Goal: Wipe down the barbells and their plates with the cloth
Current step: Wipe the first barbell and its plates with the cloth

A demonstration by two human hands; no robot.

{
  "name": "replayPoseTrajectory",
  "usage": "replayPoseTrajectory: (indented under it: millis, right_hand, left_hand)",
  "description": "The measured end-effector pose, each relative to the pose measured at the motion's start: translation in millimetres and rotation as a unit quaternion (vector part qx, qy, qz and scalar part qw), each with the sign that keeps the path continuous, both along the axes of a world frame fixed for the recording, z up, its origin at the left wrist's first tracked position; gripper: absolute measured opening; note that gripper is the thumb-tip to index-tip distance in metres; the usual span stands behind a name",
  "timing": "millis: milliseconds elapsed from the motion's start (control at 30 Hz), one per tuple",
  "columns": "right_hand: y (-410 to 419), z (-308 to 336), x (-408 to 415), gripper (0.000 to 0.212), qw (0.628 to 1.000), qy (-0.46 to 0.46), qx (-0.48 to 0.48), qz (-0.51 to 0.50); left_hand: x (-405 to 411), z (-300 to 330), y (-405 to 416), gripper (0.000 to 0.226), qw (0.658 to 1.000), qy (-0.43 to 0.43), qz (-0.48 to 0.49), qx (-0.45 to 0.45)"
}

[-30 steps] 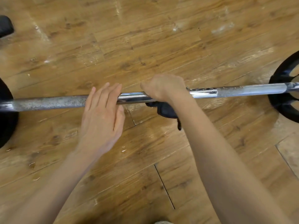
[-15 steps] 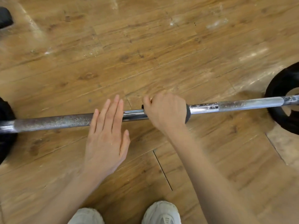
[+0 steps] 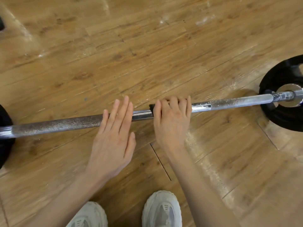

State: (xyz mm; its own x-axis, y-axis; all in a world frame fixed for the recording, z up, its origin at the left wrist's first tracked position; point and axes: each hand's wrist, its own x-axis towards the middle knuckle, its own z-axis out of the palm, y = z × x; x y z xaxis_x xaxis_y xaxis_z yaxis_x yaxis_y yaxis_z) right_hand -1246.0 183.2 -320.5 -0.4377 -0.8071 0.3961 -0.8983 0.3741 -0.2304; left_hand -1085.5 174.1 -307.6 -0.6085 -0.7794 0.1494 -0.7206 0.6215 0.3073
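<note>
A steel barbell (image 3: 65, 124) lies across the wooden floor, its knurled shaft speckled with grime. A black plate (image 3: 278, 118) stands on its right end, and another black plate (image 3: 5, 143) shows at the left edge. My right hand (image 3: 172, 122) grips the bar's middle with a dark cloth (image 3: 151, 106) wrapped under its fingers; only a sliver of cloth shows. My left hand (image 3: 114, 136) lies flat with straight fingers resting on the bar just left of it.
My two pale sneakers (image 3: 161, 210) stand on the floor just below the bar. A dark object (image 3: 1, 24) peeks in at the top left edge. Scuffed wood planks surround the barbell.
The view has tilted down, so my shoes now show. My right hand with the cloth stays at the bar's middle. My left hand now rests further over the bar.
</note>
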Motion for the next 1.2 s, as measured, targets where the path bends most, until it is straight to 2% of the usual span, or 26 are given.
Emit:
replayPoseTrajectory:
  millis: [67, 133, 200, 267, 333, 433, 500, 533, 600, 667, 700, 800, 867, 900, 967, 1033, 1067, 1133, 1200]
  right_hand:
    - [-1.0, -0.2, 4.8, 0.039, 1.0, 0.003, 0.009, 0.011]
    - [-5.5, 0.9, -1.9, 0.041, 0.995, 0.015, 0.006, 0.103]
    - [-1.3, -2.5, -26.2, 0.042, 0.989, 0.025, -0.002, 0.145]
    - [8.8, -2.7, -47.6, 0.044, 0.997, 0.009, -0.011, 0.075]
    - [11.3, -4.5, -35.5, 0.043, 1.0, 0.001, -0.013, 0.019]
    - [4.3, -5.8, 1.4, 0.035, 0.989, -0.012, -0.012, 0.15]
    - [6.9, -7.6, -11.5, 0.039, 0.979, -0.001, 0.008, 0.204]
    - [10.2, -8.8, -27.3, 0.043, 0.98, 0.012, 0.023, 0.196]
    - [18.6, -12.6, -55.6, 0.049, 0.995, 0.012, 0.015, 0.099]
    - [16.2, -7.4, -51.3, 0.043, 1.0, -0.003, -0.013, 0.023]
    - [10.6, -4.8, -37.9, 0.039, 0.999, 0.007, -0.012, 0.03]
    - [6.8, -1.0, -15.2, 0.031, 0.983, 0.0, -0.008, 0.183]
    - [14.1, -3.6, -38.8, 0.033, 0.975, 0.013, -0.005, 0.221]
    - [18.6, -5.8, -53.1, 0.036, 0.981, 0.021, -0.005, 0.194]
    - [26.5, -9.2, -65.6, 0.043, 0.998, 0.008, -0.01, 0.065]
    - [20.8, -12.4, -38.7, 0.047, 0.999, -0.029, -0.024, -0.011]
    - [14.2, -14.1, -18.6, 0.05, 0.999, -0.041, -0.027, 0.001]
    - [10.2, -15.9, 9.2, 0.053, 0.993, -0.052, -0.032, 0.099]
    - [15.0, -13.8, -1.9, 0.052, 0.983, -0.044, -0.032, 0.174]
  left_hand:
    - [-12.3, -0.1, 1.4, 0.064, 1.0, -0.003, -0.019, 0.0]
    - [-20.1, -2.5, 2.3, 0.064, 1.0, -0.008, -0.013, 0.001]
    - [-21.1, -5.3, 2.4, 0.065, 1.0, -0.015, -0.011, -0.001]
    - [-20.2, -6.4, 2.3, 0.065, 1.0, -0.019, -0.014, -0.003]
    - [-21.2, -6.4, 2.9, 0.066, 1.0, -0.017, -0.014, -0.003]
    - [-22.4, -5.9, 3.7, 0.066, 1.0, -0.019, -0.009, -0.002]
    - [-20.3, -5.6, 2.9, 0.066, 1.0, -0.025, -0.009, 0.0]
    - [-19.6, -4.9, 2.1, 0.066, 1.0, -0.027, -0.013, 0.001]
    - [-19.0, -4.4, 0.3, 0.066, 0.999, -0.03, -0.018, -0.004]
    - [-20.3, -4.8, 0.2, 0.066, 0.999, -0.035, -0.016, -0.007]
    - [-21.2, -5.1, 0.7, 0.067, 0.999, -0.036, -0.012, -0.006]
    - [-22.3, -4.9, 0.9, 0.067, 1.0, -0.029, -0.005, -0.002]
    - [-20.5, -4.6, -1.1, 0.066, 1.0, -0.025, -0.013, -0.001]
    - [-19.6, -4.5, -2.9, 0.066, 1.0, -0.024, -0.016, -0.004]
    - [-19.0, -3.7, -5.4, 0.066, 0.999, -0.026, -0.023, -0.008]
    - [-19.8, -4.1, -5.4, 0.066, 0.999, -0.027, -0.023, -0.004]
    - [-20.1, -4.0, -5.8, 0.066, 0.999, -0.026, -0.02, -0.003]
    - [-20.2, -4.0, -6.9, 0.064, 1.0, -0.024, -0.017, -0.004]
    - [-18.0, -4.1, -9.7, 0.064, 0.999, -0.023, -0.025, -0.005]
